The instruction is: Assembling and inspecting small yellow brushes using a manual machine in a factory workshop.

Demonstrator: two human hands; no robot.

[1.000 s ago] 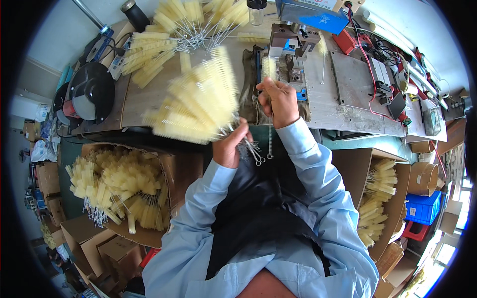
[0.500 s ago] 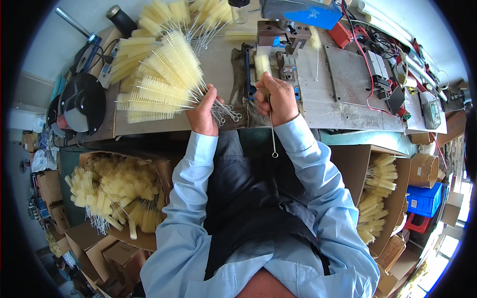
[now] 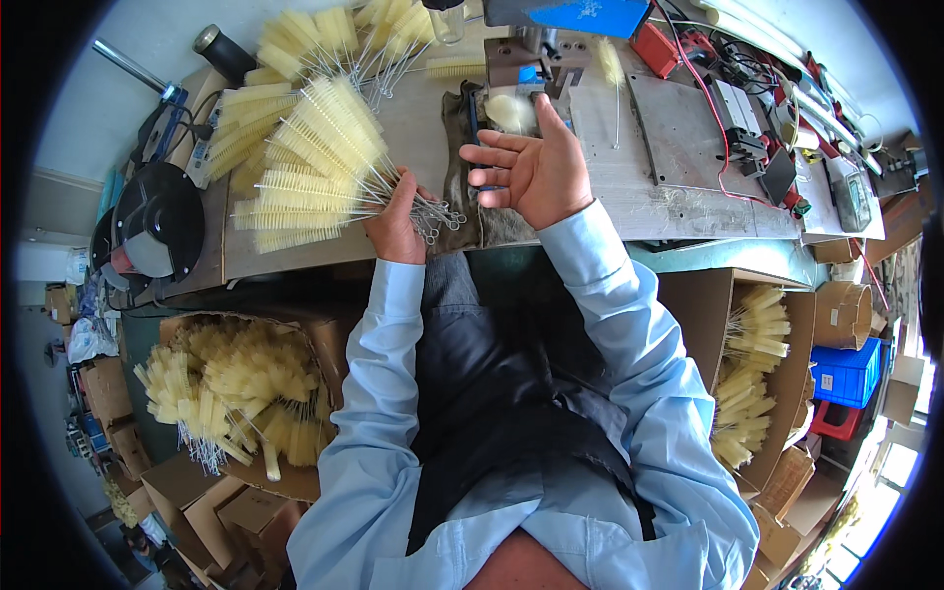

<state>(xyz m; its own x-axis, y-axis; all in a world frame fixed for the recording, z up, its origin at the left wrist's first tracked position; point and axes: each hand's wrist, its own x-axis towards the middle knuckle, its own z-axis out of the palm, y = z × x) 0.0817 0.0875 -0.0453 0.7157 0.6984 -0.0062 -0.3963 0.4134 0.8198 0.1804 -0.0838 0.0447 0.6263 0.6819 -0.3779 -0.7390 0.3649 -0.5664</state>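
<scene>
My left hand (image 3: 397, 224) is closed around the twisted-wire handles of a bundle of cream bristle brushes (image 3: 324, 147), which fan out to the left over the table. Their looped wire ends stick out on the right of the fist. In front of the metal press (image 3: 506, 64), my right hand (image 3: 547, 175) lies open, palm up with fingers spread, and nothing is in it. Just beyond its fingertips is a blurred cream bristle clump (image 3: 509, 114) at the press; its wire handle cannot be made out.
More brushes (image 3: 305, 39) lie behind the bundle, and a single brush (image 3: 611, 64) lies right of the press. A black grinder-like machine (image 3: 157, 226) stands at the left, a metal plate (image 3: 678, 133) at the right. Cardboard boxes of brushes (image 3: 236, 393) (image 3: 742, 393) flank my lap.
My right hand has let go of the brush it held at the press and turned palm up with its fingers spread. My left hand still holds the bundle. The view has shifted slightly.
</scene>
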